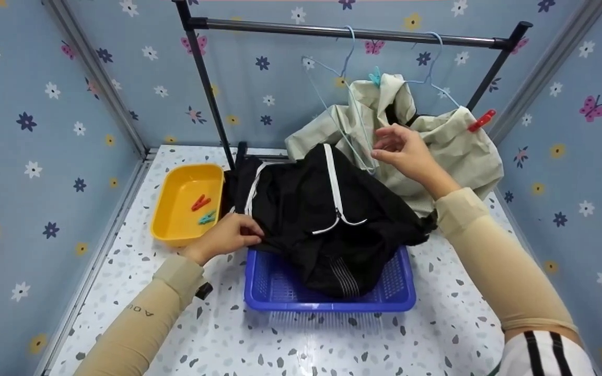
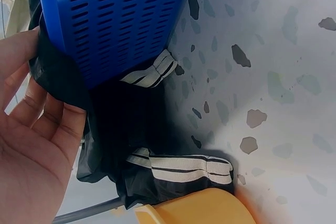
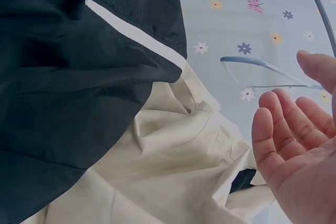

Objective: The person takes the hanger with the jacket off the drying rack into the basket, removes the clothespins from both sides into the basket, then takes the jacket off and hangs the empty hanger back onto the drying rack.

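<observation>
A black jacket (image 1: 296, 193) with a white zip strip lies heaped over a blue plastic basket (image 1: 330, 306). My left hand (image 1: 230, 236) pinches the jacket's left edge beside the basket; in the left wrist view, thumb and fingers (image 2: 50, 111) close on the dark cloth. Above the jacket's right side is my right hand (image 1: 405, 154), fingers loosely bent and holding nothing. Just left of it a thin light-blue hanger (image 1: 353, 99) hangs from the rail, slanting down behind the jacket. In the right wrist view the palm faces the camera, fingers relaxed.
A pale beige garment (image 1: 452, 151) hangs on a second hanger (image 1: 430, 78) from the black rack (image 1: 280, 26), with a red clothespin (image 1: 482, 120) and a teal one (image 1: 375, 77) on it. Left stands a yellow tray (image 1: 173, 201) holding red and teal clothespins. Patterned walls enclose the speckled floor.
</observation>
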The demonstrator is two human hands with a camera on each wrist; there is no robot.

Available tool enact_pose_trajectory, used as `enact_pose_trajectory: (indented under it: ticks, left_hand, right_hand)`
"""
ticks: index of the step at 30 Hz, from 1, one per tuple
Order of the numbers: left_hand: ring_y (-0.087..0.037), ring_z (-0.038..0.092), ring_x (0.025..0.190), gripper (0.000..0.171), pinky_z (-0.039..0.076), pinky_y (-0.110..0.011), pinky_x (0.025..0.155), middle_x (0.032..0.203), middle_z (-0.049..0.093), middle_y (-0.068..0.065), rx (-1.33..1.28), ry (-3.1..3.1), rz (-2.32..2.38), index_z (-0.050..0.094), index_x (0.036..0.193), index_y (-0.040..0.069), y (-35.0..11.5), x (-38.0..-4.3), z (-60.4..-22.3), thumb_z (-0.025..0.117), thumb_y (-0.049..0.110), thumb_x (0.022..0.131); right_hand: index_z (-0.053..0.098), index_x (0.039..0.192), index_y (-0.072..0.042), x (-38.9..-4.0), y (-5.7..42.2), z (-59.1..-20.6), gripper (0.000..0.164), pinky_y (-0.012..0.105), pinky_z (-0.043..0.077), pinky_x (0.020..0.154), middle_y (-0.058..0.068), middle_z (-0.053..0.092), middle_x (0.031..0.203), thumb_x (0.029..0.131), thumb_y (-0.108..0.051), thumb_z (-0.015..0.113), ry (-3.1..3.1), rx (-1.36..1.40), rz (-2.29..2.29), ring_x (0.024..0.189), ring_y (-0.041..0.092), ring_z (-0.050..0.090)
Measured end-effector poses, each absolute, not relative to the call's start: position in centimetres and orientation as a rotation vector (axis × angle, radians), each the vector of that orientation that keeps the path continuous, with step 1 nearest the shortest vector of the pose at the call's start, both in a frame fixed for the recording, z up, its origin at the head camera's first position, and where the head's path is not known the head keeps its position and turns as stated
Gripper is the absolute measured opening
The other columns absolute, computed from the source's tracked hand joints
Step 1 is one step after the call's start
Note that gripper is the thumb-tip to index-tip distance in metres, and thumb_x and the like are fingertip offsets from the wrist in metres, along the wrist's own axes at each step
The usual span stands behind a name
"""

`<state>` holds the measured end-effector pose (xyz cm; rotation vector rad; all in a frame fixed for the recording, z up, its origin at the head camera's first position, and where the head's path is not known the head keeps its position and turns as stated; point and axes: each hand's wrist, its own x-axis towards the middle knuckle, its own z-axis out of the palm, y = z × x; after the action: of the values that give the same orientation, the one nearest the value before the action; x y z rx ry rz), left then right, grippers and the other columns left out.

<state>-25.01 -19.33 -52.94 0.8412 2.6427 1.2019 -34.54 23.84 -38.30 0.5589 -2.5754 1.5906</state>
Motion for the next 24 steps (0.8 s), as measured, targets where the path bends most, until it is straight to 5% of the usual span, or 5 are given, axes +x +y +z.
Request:
enact_pose_trajectory:
  ticks: [24]
  left_hand:
    - [-0.006, 0.061, 0.08, 0.005, 0.053, -0.022, 0.074, 0.097, 0.081, -0.01, 0.919, 2.665, 1.214, 0.085, 0.097, 0.006, -19.3, -25.1, -53.0, 0.081, 0.005, 0.095]
  right_hand:
    - [0.069, 0.126, 0.014, -29.8, 28.7, -43.5, 0.038, 0.015, 0.056, 0.082, 0.029, 0.074, 0.112, 0.091, 0.004, 0.082, -2.617, 0.514, 1.552, 0.087, -0.001, 0.069]
